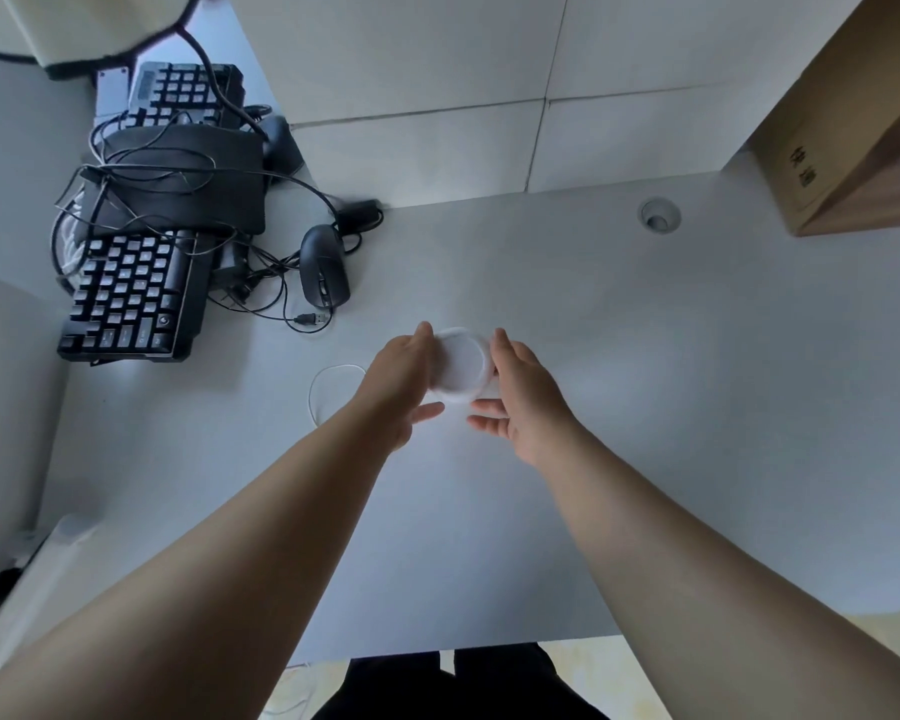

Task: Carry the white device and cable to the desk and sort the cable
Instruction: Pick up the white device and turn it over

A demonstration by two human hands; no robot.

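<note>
A round white device (459,367) is held just above the pale desk (645,381), near its middle. My left hand (404,379) grips its left edge and my right hand (518,394) grips its right edge, with fingers curled under it. A thin white cable (319,388) loops on the desk to the left of my left hand and runs under my wrist. Where the cable joins the device is hidden by my hand.
Two black keyboards (126,298), a black pad, a black mouse (324,266) and tangled black cables with a USB plug (314,319) fill the desk's far left. A cable hole (659,216) sits at the back. A cardboard box (853,122) stands at the far right.
</note>
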